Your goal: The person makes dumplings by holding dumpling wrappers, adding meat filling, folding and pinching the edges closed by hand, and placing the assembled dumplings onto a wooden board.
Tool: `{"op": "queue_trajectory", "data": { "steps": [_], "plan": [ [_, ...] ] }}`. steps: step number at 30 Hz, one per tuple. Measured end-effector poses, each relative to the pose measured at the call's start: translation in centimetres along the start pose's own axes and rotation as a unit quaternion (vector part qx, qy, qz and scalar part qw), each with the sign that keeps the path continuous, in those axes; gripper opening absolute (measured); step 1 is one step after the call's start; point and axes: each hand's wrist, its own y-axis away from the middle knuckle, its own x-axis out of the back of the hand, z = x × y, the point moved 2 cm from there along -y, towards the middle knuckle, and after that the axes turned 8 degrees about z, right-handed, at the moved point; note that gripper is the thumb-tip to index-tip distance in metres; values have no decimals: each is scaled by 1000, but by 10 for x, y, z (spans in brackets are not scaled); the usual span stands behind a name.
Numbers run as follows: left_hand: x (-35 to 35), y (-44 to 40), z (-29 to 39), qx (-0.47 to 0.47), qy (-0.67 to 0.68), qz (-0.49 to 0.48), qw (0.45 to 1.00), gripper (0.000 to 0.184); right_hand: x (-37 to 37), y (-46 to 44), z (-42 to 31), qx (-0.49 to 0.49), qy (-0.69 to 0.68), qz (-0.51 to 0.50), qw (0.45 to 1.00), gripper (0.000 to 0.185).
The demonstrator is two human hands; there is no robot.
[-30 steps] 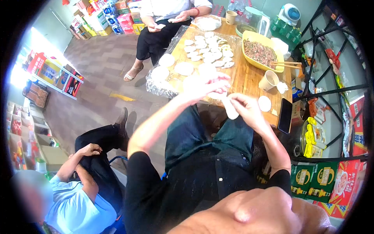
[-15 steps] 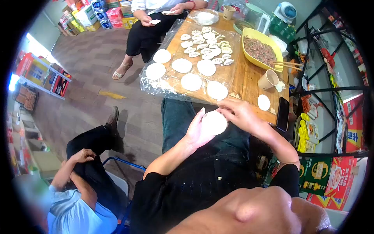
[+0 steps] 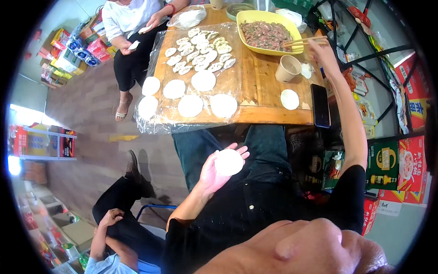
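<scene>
Palm up above my lap, my left hand (image 3: pixel 211 179) holds a round white dumpling wrapper (image 3: pixel 229 162) lying across its palm and fingers. My right hand (image 3: pixel 322 54) reaches out over the table's right side, its fingers closed on a pair of wooden chopsticks (image 3: pixel 299 43). The chopsticks' far ends rest in the minced meat filling (image 3: pixel 267 35) inside a yellow bowl (image 3: pixel 243 42). Beneath that hand are a paper cup (image 3: pixel 288 69) and a single wrapper (image 3: pixel 289 99) on the wood.
On the table's plastic film (image 3: pixel 157 119) lie several flat wrappers (image 3: pixel 190 106) and folded dumplings (image 3: pixel 199 50). A black phone (image 3: pixel 321 106) sits at the right edge. Across the table a person (image 3: pixel 132 27) holds dough pieces. Another person (image 3: pixel 114 237) sits at lower left. Shelving (image 3: pixel 381 57) stands right.
My right hand has left the wrapper, moved forward and right, and taken hold of the chopsticks. My left hand keeps the wrapper, lower over my lap. The camera view has shifted.
</scene>
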Motion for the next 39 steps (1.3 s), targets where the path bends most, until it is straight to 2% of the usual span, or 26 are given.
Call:
{"op": "queue_trajectory", "data": {
  "steps": [3,5,8,10,12,14,17,24,26,31,36,38,39],
  "plan": [
    [5,-11,-9,24,43,34,998,62,-18,-33,2,5,-69,8,998,46],
    [5,-14,-11,34,29,52,998,61,-31,-57,21,-8,-48,-91,995,34],
    [17,-19,-15,56,12,93,994,62,-34,-62,3,14,13,-141,990,25],
    [30,-21,-16,70,-39,126,989,62,-29,-60,-20,25,12,-133,991,25],
    [43,-24,-19,70,-46,137,987,55,-16,-58,-54,112,80,-126,982,26],
    [54,-29,-21,48,-64,156,985,50,-8,-44,-82,171,69,-86,979,26],
    [47,-32,-17,53,-69,171,981,43,-5,-40,-87,127,42,-101,986,26],
    [13,-50,5,107,-113,187,970,46,-6,-32,-73,103,34,-127,986,33],
    [-21,-55,21,137,-98,122,978,51,-7,-31,-70,76,-1,-118,990,26],
    [-80,-76,47,167,-86,75,979,65,-10,-36,-56,20,13,-137,990,28],
    [-102,-110,62,178,-96,58,978,67,-22,-36,-45,-46,26,-153,987,26],
    [-107,-119,65,183,-91,74,976,66,-27,-39,-37,-24,-64,-164,984,24],
    [-108,-123,66,191,-90,66,975,64,-26,-41,-36,41,-39,-178,982,23]
  ]
}}
